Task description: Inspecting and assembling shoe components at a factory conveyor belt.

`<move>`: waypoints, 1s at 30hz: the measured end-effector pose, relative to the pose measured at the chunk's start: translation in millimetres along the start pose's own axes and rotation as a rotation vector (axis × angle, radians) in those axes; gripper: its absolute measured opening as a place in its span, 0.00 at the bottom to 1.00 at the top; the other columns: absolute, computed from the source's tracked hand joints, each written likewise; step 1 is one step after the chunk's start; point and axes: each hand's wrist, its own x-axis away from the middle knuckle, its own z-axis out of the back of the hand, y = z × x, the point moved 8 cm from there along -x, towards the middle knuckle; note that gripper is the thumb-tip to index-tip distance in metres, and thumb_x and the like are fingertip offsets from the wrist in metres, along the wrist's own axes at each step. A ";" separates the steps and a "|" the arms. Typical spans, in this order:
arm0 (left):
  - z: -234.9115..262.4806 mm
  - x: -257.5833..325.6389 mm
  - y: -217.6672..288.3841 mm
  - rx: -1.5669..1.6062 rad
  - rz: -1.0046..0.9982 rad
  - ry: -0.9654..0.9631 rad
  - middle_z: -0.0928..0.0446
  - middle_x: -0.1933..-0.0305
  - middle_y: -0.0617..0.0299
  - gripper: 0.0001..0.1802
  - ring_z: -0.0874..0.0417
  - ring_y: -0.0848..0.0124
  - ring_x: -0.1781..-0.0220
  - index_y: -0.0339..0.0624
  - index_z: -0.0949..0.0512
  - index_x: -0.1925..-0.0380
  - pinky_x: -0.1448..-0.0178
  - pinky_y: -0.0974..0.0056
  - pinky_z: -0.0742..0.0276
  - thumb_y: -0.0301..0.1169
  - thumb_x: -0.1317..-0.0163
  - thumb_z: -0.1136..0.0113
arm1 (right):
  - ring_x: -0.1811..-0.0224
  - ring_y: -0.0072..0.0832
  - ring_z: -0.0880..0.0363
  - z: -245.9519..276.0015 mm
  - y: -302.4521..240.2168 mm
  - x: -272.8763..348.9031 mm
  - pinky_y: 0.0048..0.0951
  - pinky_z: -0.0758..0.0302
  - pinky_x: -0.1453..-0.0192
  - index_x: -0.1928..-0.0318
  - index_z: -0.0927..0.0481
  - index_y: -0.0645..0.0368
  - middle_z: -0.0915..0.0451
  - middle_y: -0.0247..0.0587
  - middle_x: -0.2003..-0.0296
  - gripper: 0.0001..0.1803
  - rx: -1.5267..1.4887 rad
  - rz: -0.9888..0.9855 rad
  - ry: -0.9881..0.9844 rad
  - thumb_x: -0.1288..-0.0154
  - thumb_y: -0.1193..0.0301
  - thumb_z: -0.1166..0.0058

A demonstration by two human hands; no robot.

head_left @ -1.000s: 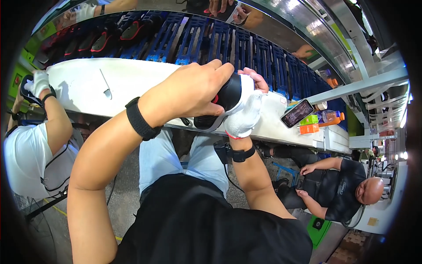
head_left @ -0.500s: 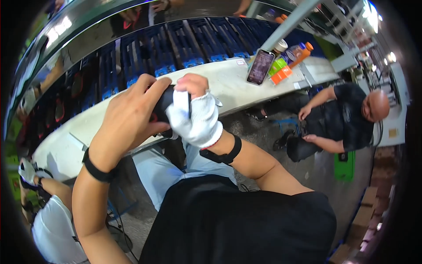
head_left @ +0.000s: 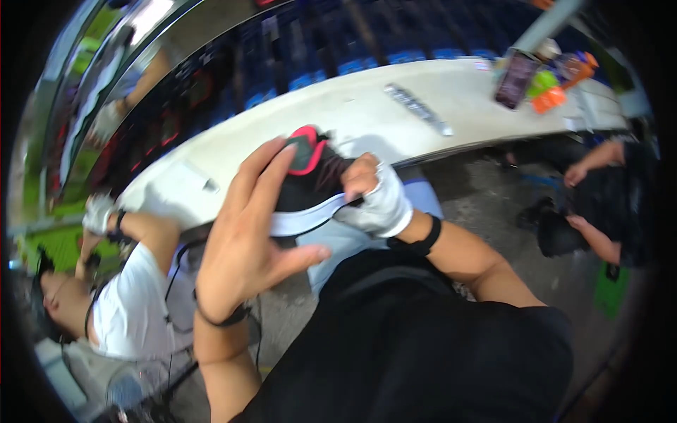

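Note:
A black shoe with pinkish-red trim, dark laces and a white sole is held over the near edge of the white bench. My right hand, in a white fingerless glove, grips the shoe at its right end by the sole. My bare left hand is at the shoe's left side, fingers stretched and thumb spread. Whether its fingertips touch the shoe I cannot tell. On the bench beyond lies a slim silvery strip, too blurred to name.
A conveyor of dark blue slats runs behind the bench. At the right stand a phone and an orange box. One person works at the left; another person sits at the right.
My view has swung left. My left hand has opened from its curled hold. The shoe's red trim and white sole now show, and the silvery strip on the bench has come into sight.

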 end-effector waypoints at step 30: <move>-39.3 44.8 -99.3 0.808 0.064 0.826 0.19 0.45 0.49 0.17 0.13 0.63 0.51 0.34 0.24 0.44 0.54 0.62 0.10 0.38 0.18 0.37 | 0.30 0.51 0.20 64.4 -58.2 -31.1 0.52 0.26 0.23 0.25 0.30 0.58 0.21 0.55 0.31 0.61 0.055 -0.158 -0.023 0.52 0.41 0.13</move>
